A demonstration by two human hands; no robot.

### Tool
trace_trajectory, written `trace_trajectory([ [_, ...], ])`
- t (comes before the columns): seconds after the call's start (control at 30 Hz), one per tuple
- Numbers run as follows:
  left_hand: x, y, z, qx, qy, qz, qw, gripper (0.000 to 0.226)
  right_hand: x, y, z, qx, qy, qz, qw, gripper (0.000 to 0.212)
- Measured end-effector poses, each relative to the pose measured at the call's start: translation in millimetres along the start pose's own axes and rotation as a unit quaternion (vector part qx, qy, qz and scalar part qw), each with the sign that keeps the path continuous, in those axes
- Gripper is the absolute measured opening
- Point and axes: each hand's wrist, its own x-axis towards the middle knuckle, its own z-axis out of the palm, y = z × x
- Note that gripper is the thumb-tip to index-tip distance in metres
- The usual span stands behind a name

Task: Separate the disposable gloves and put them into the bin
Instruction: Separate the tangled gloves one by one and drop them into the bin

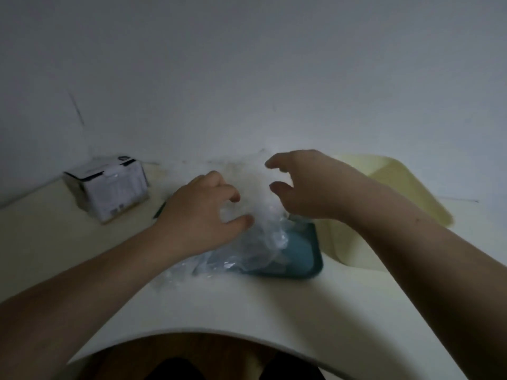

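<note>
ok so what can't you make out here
Head view only:
- gloves: a blurred clear heap, count unclear.
- left hand and right hand: fingers curled at the heap; blur hides whether either pinches a glove.
- tray: mostly under the gloves and hands.
- bin: near part behind the right forearm.
- box: print too small and blurred.

Hands can pass over the near table (pixel 247 305); box (pixel 109 187) blocks left, bin (pixel 406 193) right, wall (pixel 247 78) behind.
</note>
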Motion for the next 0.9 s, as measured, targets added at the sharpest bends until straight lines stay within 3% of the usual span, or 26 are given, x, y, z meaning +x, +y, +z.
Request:
trace_trajectory([
  [0.1, -18.2, -17.3, 6.9, 0.065, -0.101, -0.005, 0.993, 0.067, 9.2, -20.5, 42.3, 0.015, -0.081, -0.006, 0.997, 0.037],
  [0.17, -22.4, -28.8, 20.3, 0.028, -0.123, 0.001, 0.992, 0.042, 11.5, -21.3, 68.6, 0.013, -0.121, 0.002, 0.993, 0.032],
  [0.3, -19.4, -43.9, 35.4, -0.084, -0.068, -0.015, 0.994, 0.025, 6.2, -22.4, 94.2, 0.045, -0.12, -0.023, 0.992, 0.033],
  [0.4, -6.3, -44.1, 34.1, -0.136, -0.039, -0.045, 0.989, 0.034, 0.1, -31.1, 96.8, 0.151, -0.082, -0.054, 0.984, 0.028],
  [0.47, 2.8, -41.2, 31.1, -0.191, -0.031, -0.069, 0.979, 0.034, -1.9, -41.9, 97.1, 0.271, -0.123, -0.076, 0.952, 0.026],
  [0.53, 9.3, -33.7, 26.1, -0.267, -0.034, -0.089, 0.959, 0.027, -3.3, -51.7, 101.1, 0.37, -0.218, -0.09, 0.899, 0.025],
  [0.6, 13.8, -26.7, 18.1, -0.326, -0.048, -0.137, 0.934, 0.034, -1.2, -57.2, 112.2, 0.419, -0.305, -0.099, 0.849, 0.052],
  [0.7, 17.4, -24.4, 0.0, -0.374, -0.046, -0.164, 0.912, 0.042, 4.8, -58.8, 128.3, 0.473, -0.308, -0.066, 0.823, 0.07],
  [0.8, 16.0, -24.1, -22.1, -0.249, -0.03, -0.127, 0.96, 0.045, 12.9, -58.4, 132.2, 0.534, -0.293, -0.001, 0.793, 0.072],
  [0.9, 14.9, -24.2, -35.5, -0.109, 0.006, -0.12, 0.987, 0.049, 22.1, -57.6, 135.4, 0.553, -0.267, 0.07, 0.786, 0.079],
])
